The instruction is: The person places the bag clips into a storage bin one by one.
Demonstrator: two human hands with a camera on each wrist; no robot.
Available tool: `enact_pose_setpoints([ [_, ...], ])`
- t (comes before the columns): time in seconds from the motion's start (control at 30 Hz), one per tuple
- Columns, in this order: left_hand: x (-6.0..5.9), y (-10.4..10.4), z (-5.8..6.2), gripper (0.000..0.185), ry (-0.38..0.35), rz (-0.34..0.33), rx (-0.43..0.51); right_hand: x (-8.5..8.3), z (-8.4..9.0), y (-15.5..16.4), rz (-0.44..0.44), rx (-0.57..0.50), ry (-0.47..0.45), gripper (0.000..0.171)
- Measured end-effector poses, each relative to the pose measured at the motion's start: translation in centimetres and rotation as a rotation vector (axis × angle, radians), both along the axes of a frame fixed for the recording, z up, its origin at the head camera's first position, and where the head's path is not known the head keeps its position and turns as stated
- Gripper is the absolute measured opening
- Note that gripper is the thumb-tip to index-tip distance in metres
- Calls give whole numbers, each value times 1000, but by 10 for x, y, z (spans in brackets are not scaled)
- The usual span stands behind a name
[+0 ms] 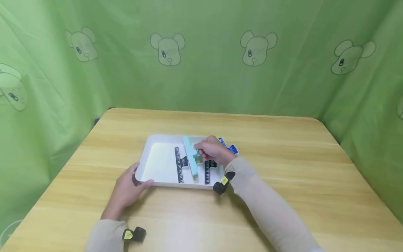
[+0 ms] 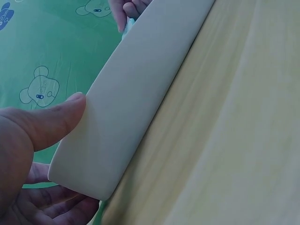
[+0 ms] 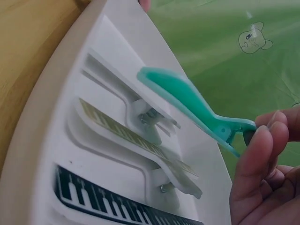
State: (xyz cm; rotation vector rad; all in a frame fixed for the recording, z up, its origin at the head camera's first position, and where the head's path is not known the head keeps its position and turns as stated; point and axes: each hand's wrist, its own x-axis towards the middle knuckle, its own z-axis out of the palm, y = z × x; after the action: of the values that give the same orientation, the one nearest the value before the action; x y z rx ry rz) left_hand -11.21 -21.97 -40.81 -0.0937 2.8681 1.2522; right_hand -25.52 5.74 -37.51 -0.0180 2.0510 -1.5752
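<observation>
A white tray (image 1: 157, 159) lies on the table. My left hand (image 1: 127, 187) grips its near left corner, the thumb (image 2: 61, 119) against the near wall and the other fingers around the side. Over the tray my right hand (image 1: 213, 150) pinches a teal bag clip (image 1: 190, 155) by its handle end; in the right wrist view the clip (image 3: 183, 103) is raised above the others. Beneath it lies a gold-patterned clip (image 3: 122, 131). A black clip with piano-key print (image 1: 178, 164) lies to its left, another black clip (image 1: 207, 171) to its right.
A blue clip (image 1: 232, 148) shows behind my right wrist at the tray's far right; whether it lies inside is hidden. The wooden table (image 1: 299, 157) extends around the tray. Green curtains (image 1: 207, 87) with bear faces hang behind and at both sides.
</observation>
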Motion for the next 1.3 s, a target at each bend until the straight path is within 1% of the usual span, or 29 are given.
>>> enact_pose_setpoints([
  [0.1, 0, 1, -1, 88, 8, -3, -7, 0, 2, 1, -2, 1, 14, 24],
  [0.3, -2, 3, -6, 87, 16, -9, 15, 1, 2, 6, -3, -21, 4, 20],
  [0.47, -5, 5, -10, 86, 44, -13, 18, -1, 0, 9, -11, -36, 13, 18],
  [0.6, -8, 6, -13, 87, 32, -21, 29, -1, -1, 10, -4, -19, 2, 20],
  [0.7, -11, 4, -12, 87, 38, -19, 37, -2, 0, 8, -1, -18, 12, 22],
  [0.83, -13, -1, -8, 85, 58, -19, 27, -4, 3, 5, -13, -52, 19, 20],
  [1.0, -10, -3, -4, 86, 36, -27, 23, -1, 3, 2, -14, -82, -38, 17],
  [1.17, -5, -4, 1, 89, 38, -23, -11, 4, 8, 0, -10, -97, -35, 16],
  [1.3, 2, -4, 1, 89, 18, -17, -3, 9, 9, -1, -10, -107, -56, 13],
])
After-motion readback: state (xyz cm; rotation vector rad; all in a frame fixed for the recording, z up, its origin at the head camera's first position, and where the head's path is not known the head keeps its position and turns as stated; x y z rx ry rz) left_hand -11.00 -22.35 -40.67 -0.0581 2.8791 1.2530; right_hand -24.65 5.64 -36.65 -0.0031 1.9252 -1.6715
